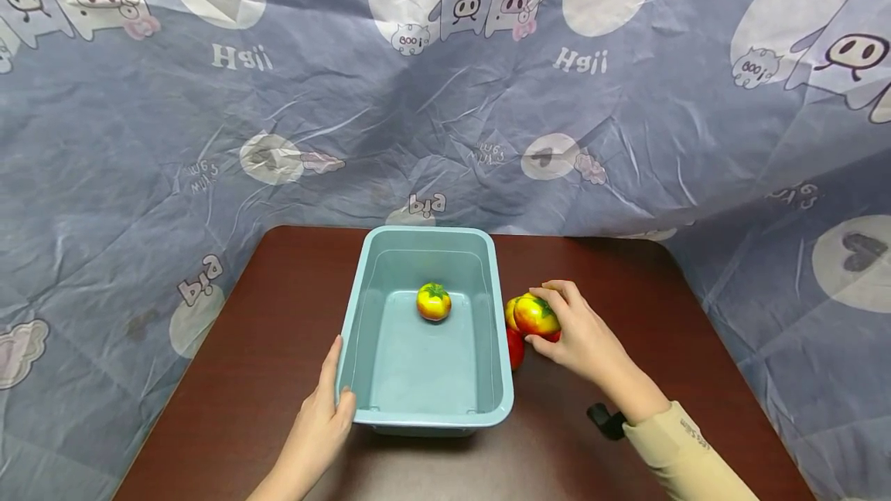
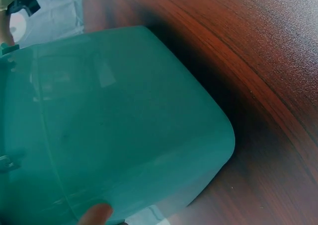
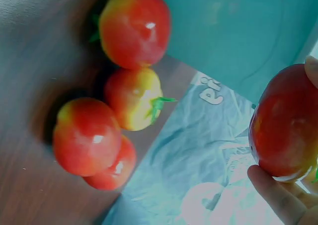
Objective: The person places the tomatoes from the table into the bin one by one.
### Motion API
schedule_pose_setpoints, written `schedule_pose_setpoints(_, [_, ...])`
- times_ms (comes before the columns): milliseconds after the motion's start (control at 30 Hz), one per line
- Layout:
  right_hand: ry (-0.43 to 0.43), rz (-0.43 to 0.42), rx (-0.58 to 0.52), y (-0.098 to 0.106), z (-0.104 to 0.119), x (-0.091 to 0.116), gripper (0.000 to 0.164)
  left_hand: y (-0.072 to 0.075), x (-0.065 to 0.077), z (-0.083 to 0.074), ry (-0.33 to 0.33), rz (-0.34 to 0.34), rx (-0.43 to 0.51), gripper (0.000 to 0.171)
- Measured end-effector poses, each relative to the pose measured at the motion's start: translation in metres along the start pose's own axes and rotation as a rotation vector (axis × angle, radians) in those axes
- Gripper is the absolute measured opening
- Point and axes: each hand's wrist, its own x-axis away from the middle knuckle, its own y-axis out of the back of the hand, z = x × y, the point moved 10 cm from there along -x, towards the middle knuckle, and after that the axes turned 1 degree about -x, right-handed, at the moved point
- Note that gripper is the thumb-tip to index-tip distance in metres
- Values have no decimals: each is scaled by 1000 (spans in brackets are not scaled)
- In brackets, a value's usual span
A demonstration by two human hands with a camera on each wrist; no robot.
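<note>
Left hand gripped one bin, one tomato inside, four tomatoes alongside; right hand gripped another tomato, calyx up, long axis crosswise.

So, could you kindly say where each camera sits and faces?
Head: worn on the head, facing forward and down at the bin; left hand, right hand, sleeve show.
Left wrist: worn there, facing the bin's side; fingertip and right forearm show.
Right wrist: worn there, facing four loose tomatoes and the held tomato; fingers show.
Head and right wrist share the held tomato.
</note>
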Motion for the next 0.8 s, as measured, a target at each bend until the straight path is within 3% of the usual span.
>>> schedule_pose_setpoints(467, [31,53,-116,5,44,-28,62,-1,1,0,9,12,5,69])
schedule_pose_setpoints(800, [126,115,-124,-9,74,-36,63,-2,2,-2,18,16,-13,69])
